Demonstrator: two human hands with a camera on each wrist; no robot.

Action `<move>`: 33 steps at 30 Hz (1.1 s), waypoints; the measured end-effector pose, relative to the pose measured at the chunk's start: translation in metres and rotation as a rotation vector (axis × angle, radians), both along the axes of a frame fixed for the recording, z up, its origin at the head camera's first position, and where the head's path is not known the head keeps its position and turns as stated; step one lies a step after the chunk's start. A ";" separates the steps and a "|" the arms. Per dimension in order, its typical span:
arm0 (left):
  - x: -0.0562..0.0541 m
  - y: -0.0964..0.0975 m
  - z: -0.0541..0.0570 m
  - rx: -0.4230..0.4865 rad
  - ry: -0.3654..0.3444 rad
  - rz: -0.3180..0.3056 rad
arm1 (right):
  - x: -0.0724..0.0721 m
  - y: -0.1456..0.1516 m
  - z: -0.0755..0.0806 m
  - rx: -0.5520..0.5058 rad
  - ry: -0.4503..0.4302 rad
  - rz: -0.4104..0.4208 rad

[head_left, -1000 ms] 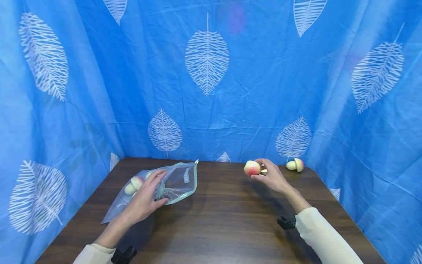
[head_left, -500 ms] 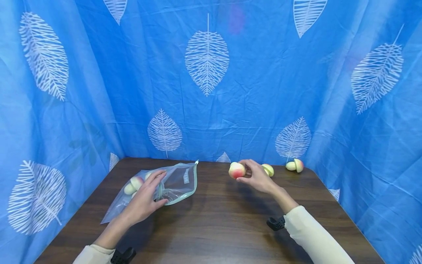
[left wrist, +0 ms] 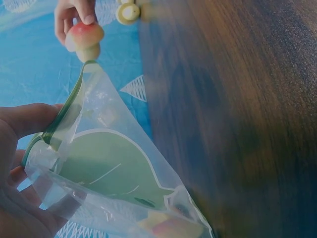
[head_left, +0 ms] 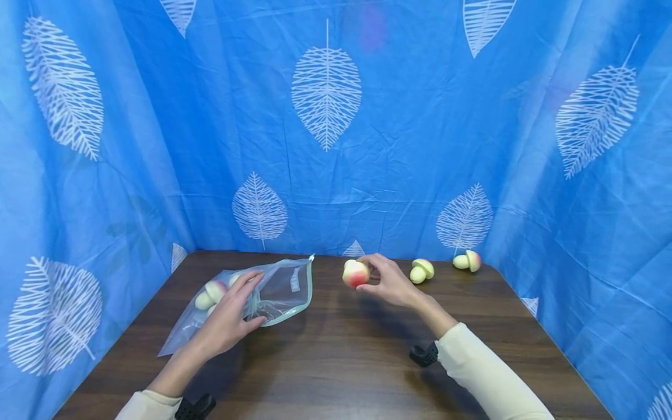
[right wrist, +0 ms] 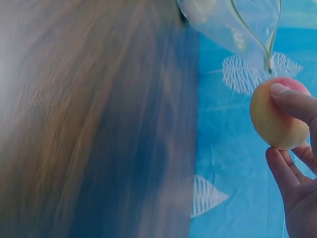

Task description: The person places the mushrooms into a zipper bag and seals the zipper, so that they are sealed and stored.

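Note:
My right hand (head_left: 392, 283) pinches a toy mushroom (head_left: 356, 274) by its rounded red-and-yellow cap, the thumb on one side and fingertips on the other. The mushroom is above the table, right of a clear zip bag (head_left: 289, 286); in the left wrist view its pale stem points toward the bag's corner. My left hand (head_left: 227, 318) grips the bag at its green-edged mouth, thumb on one rim and fingers along the other, so the mouth gapes. Inside the bag lie other mushrooms (head_left: 211, 294), partly hidden by my left hand.
Two more toy mushrooms lie at the back right of the dark wooden table (head_left: 336, 361): one (head_left: 422, 271) nearer the middle, another (head_left: 467, 261) near the right corner. A blue curtain (head_left: 336, 192) with white leaf prints stands around the back and sides.
My right hand has carried the toy mushroom leftward toward the bag, uncovering a mushroom behind it on the table. The left hand and the bag have stayed in place.

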State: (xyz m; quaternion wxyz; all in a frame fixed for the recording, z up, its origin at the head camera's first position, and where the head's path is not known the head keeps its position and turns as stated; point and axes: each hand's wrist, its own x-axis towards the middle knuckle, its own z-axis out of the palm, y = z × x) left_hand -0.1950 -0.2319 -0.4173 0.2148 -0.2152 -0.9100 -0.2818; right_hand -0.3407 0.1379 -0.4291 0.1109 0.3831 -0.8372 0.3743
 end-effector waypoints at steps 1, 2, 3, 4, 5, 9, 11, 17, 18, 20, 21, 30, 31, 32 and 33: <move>0.000 0.000 0.000 0.000 -0.003 0.000 | 0.001 -0.003 0.000 -0.003 0.001 0.009; 0.000 0.000 0.000 0.000 -0.006 0.000 | 0.001 -0.006 0.000 -0.003 0.004 0.015; 0.000 0.001 0.000 -0.001 -0.010 0.000 | 0.002 -0.009 0.000 -0.005 0.010 0.022; 0.000 0.001 0.000 -0.001 -0.011 -0.001 | 0.003 -0.012 0.001 -0.009 0.016 0.031; 0.000 0.001 0.000 -0.001 -0.012 -0.001 | 0.003 -0.016 0.001 -0.017 0.020 0.044; 0.000 0.001 -0.001 0.000 -0.009 -0.002 | 0.005 -0.029 0.003 -0.046 0.035 0.095; -0.001 0.001 -0.001 -0.001 -0.008 -0.002 | 0.007 -0.036 0.005 -0.064 0.034 0.127; -0.001 0.001 -0.001 -0.003 -0.007 0.000 | 0.014 -0.060 0.012 -0.096 0.039 0.214; -0.001 0.001 -0.001 -0.003 -0.007 0.000 | 0.015 -0.065 0.012 -0.092 0.045 0.222; -0.001 0.000 -0.001 -0.002 -0.008 0.002 | 0.018 -0.073 0.013 -0.081 0.062 0.238; -0.001 0.000 -0.001 -0.002 -0.009 0.001 | 0.019 -0.077 0.013 -0.072 0.065 0.243; -0.001 0.000 0.003 0.009 -0.026 0.012 | 0.020 -0.107 0.008 -0.003 0.011 0.250; -0.001 0.000 0.003 0.011 -0.031 0.013 | 0.019 -0.109 0.007 0.008 0.005 0.243; -0.001 0.000 0.002 0.012 -0.035 0.016 | 0.019 -0.111 0.006 0.020 -0.001 0.236; -0.001 0.000 0.002 0.014 -0.038 0.016 | 0.018 -0.112 0.005 0.030 -0.005 0.229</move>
